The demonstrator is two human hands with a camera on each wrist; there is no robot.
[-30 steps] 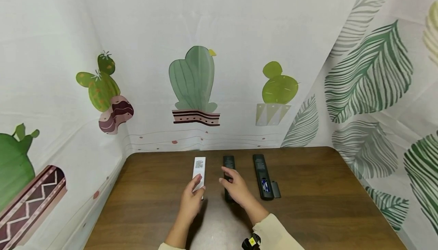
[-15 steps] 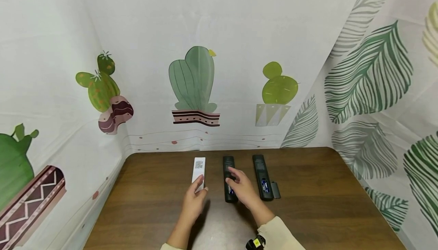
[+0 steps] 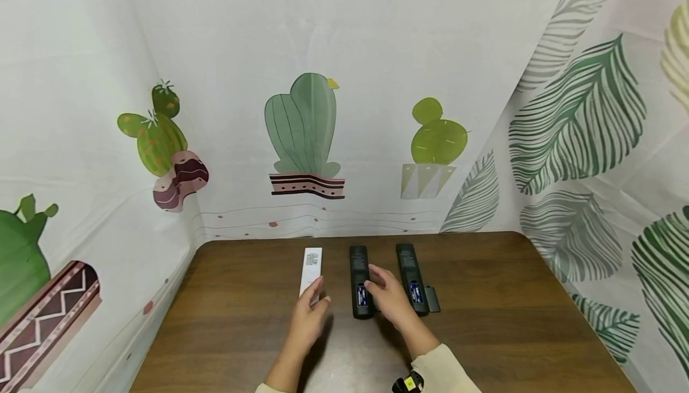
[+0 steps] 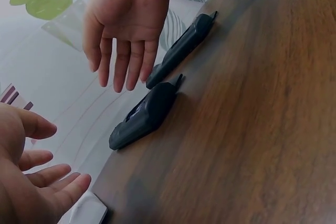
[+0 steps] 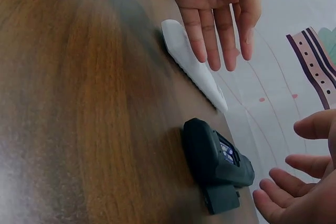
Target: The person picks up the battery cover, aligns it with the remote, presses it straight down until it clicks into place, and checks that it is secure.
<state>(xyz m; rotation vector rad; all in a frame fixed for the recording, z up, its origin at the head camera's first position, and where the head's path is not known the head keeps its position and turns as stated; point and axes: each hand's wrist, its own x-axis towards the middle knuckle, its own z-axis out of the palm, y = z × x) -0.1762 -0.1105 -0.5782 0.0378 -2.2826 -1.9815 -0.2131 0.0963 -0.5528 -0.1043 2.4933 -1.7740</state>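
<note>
Three remote controls lie back side up on the table. My left hand (image 3: 308, 321) hovers over the lower end of the white remote (image 3: 311, 267), fingers loosely spread. My right hand (image 3: 392, 297) hangs just right of the middle black remote (image 3: 359, 267), fingers relaxed and holding nothing. This remote's battery compartment is uncovered, with blue batteries (image 3: 362, 295) inside. Its dark battery cover (image 5: 221, 198) lies against its side in the right wrist view, hidden behind my hand from the head. Farther right is another black remote (image 3: 410, 267), also uncovered, its batteries (image 3: 415, 292) showing.
A loose battery cover (image 3: 433, 299) rests beside the right-hand black remote. The brown wooden table (image 3: 506, 321) meets a white cloth (image 3: 371, 34) printed with cacti and leaves at its back and sides.
My right hand has shifted right and slightly down, off the middle black remote, uncovering its batteries. The left hand has drawn slightly down and right. The remotes stay put.
</note>
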